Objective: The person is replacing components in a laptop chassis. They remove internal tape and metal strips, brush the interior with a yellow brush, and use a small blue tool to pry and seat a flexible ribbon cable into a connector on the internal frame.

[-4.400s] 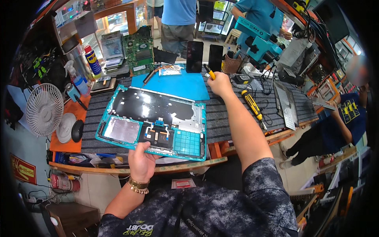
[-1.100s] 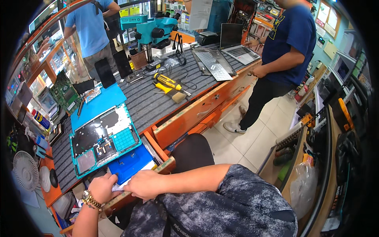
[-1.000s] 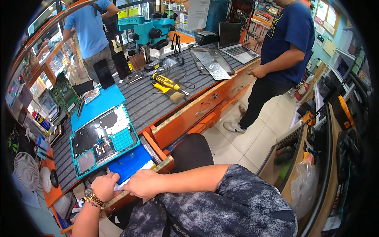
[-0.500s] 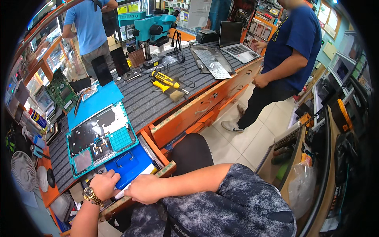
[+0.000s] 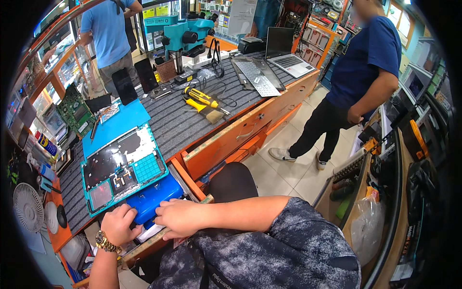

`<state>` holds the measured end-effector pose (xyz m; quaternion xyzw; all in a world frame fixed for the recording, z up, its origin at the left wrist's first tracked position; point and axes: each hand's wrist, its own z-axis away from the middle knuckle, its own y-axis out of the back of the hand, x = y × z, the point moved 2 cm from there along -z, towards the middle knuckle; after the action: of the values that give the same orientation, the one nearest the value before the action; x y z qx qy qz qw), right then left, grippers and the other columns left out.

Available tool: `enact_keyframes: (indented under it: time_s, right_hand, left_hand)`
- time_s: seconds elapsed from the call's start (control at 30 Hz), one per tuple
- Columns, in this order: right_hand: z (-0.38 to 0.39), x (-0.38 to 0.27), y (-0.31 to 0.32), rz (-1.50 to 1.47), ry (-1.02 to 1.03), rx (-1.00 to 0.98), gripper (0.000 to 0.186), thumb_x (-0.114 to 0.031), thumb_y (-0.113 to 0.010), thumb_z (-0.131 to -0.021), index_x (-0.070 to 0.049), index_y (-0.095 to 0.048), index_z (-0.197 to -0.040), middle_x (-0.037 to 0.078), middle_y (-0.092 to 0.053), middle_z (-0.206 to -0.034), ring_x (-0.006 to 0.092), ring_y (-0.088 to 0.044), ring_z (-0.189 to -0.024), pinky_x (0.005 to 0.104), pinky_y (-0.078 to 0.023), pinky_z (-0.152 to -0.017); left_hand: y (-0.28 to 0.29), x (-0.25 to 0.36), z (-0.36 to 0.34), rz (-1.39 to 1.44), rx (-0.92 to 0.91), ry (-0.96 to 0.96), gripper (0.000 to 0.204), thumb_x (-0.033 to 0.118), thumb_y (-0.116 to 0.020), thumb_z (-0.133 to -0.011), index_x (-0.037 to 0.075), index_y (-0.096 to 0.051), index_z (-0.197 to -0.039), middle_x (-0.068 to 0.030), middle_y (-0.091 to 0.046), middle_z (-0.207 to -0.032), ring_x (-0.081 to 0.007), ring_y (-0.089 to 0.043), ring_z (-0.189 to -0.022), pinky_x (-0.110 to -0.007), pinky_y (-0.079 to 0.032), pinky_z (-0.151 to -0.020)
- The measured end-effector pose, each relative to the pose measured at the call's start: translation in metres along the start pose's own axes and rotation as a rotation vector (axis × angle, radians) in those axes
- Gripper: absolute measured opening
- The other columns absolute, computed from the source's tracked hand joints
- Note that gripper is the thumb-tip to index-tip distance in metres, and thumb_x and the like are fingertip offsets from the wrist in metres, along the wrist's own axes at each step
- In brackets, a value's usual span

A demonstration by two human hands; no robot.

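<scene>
A blue case (image 5: 155, 198) lies in the open drawer (image 5: 190, 183) at the bench's near edge, its far part hidden under a laptop shell. My left hand (image 5: 120, 224) has its fingers curled over the case's near left end; a gold watch is on that wrist. My right hand (image 5: 180, 216) grips the case's near right side, knuckles up, fingertips partly hidden. Something white (image 5: 146, 233) shows below the case, between my hands. Just beyond them the teal-edged laptop shell (image 5: 124, 169), with bare inner parts, rests on a blue mat (image 5: 120, 123).
Beyond the shell are a green circuit board (image 5: 76, 111), yellow-handled tools (image 5: 201, 98), a brush (image 5: 212, 114), a loose keyboard (image 5: 257, 77), an open laptop (image 5: 291, 60) and a teal microscope (image 5: 185, 33). A dark stool (image 5: 234, 180) stands by the drawer. A person in dark blue (image 5: 363, 62) stands right.
My hands have shifted onto the blue case, which now looks tilted with its near edge raised. My right hand has left the white item. The person at right has turned and stepped rightward.
</scene>
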<state>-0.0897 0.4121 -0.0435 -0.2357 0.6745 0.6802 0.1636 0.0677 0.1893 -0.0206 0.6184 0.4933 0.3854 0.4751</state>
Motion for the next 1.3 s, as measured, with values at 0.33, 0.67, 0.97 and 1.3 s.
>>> enact_keyframes:
  time_s: [0.33,0.67,0.97,1.3]
  right_hand:
    - [0.007,0.004,-0.013,0.182,0.086,0.032,0.043,-0.044,-0.085,-0.099,-0.016,-0.085,-0.131,0.011,-0.072,-0.132,0.0327,-0.063,-0.132,0.0500,-0.052,-0.109]
    - [0.008,0.002,-0.008,0.051,0.069,-0.092,0.056,-0.043,-0.085,-0.099,-0.017,-0.078,-0.148,0.020,-0.068,-0.155,0.0416,-0.061,-0.146,0.0551,-0.048,-0.124]
    - [0.006,0.039,0.031,-0.007,-0.268,-0.240,0.066,-0.047,-0.061,-0.118,0.005,-0.063,-0.159,0.030,-0.068,-0.155,0.0486,-0.064,-0.146,0.0534,-0.050,-0.126]
    - [-0.023,0.059,0.039,0.194,-0.282,-0.352,0.053,-0.034,-0.072,-0.111,0.004,-0.073,-0.149,0.027,-0.075,-0.147,0.0453,-0.071,-0.136,0.0512,-0.055,-0.120]
  left_hand:
    - [-0.012,-0.001,0.016,0.024,0.224,0.074,0.049,0.022,-0.096,-0.080,0.006,-0.075,-0.121,-0.0125,-0.075,-0.112,-0.0355,-0.079,-0.093,-0.046,-0.065,-0.074]
    - [-0.016,-0.002,0.022,0.131,0.320,0.226,0.049,0.021,-0.095,-0.087,0.004,-0.074,-0.128,-0.0181,-0.077,-0.121,-0.0416,-0.079,-0.102,-0.049,-0.065,-0.080]
    - [-0.016,0.002,0.025,0.114,0.380,0.337,0.043,0.018,-0.093,-0.095,0.004,-0.076,-0.132,-0.0164,-0.080,-0.125,-0.0370,-0.082,-0.104,-0.044,-0.068,-0.084]
    - [-0.014,0.000,0.018,0.193,0.455,0.384,0.042,0.018,-0.093,-0.096,0.006,-0.075,-0.132,-0.0119,-0.081,-0.125,-0.0270,-0.083,-0.091,-0.035,-0.069,-0.075]
